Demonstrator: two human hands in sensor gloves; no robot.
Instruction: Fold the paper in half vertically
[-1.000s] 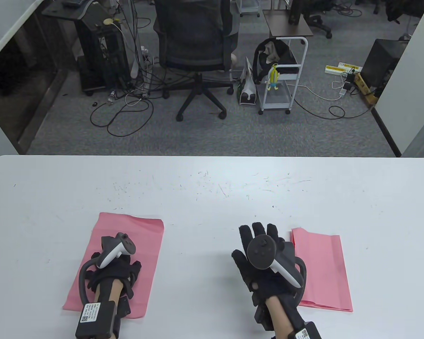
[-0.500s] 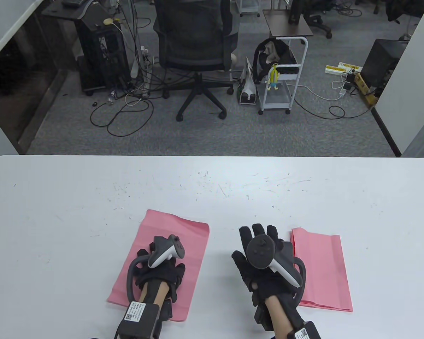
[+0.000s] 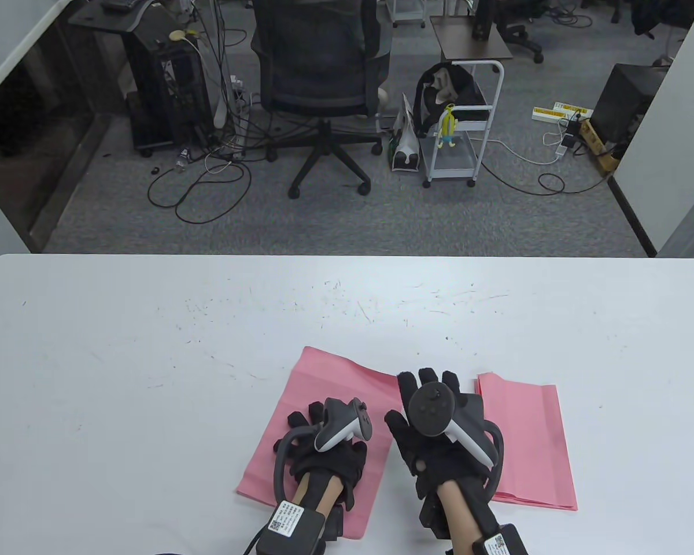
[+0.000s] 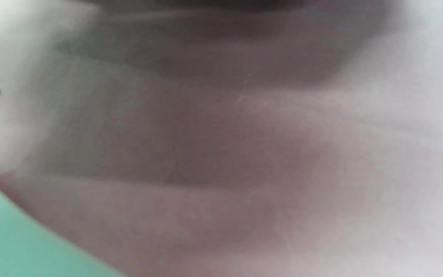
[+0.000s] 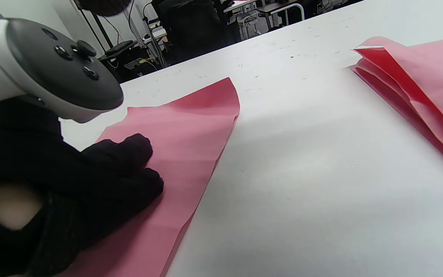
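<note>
The left hand (image 3: pixel 324 457) lies palm down on the pink paper sheet (image 3: pixel 301 462), fingers spread flat and pressing it onto the white table (image 3: pixel 150 358); nothing is gripped, just flat contact. The sheet sits skewed near the front edge of the table, its far corner pointing up and to the left, and the left hand covers its lower middle. From the right wrist view the same hand (image 5: pixel 90 184) shows its gloved fingertips (image 5: pixel 137 150) resting on the sheet (image 5: pixel 190 127), with the tracker (image 5: pixel 48 65) riding on its back. The sheet's far edge curls up slightly there.

The right hand (image 3: pixel 439 439) hovers just beside the sheet's right edge, fingers extended and loosely open, empty (whether it touches the table cannot be told). Its thumb side sits close to the sheet's edge and may overlap its upper right part.

To the right of that hand lies a stack of folded pink paper (image 3: pixel 526 445), its layered folded edge (image 5: pixel 398 84) visible in the right wrist view, apart from the sheet.

The left wrist view is a pinkish blur, too close to read.
</note>
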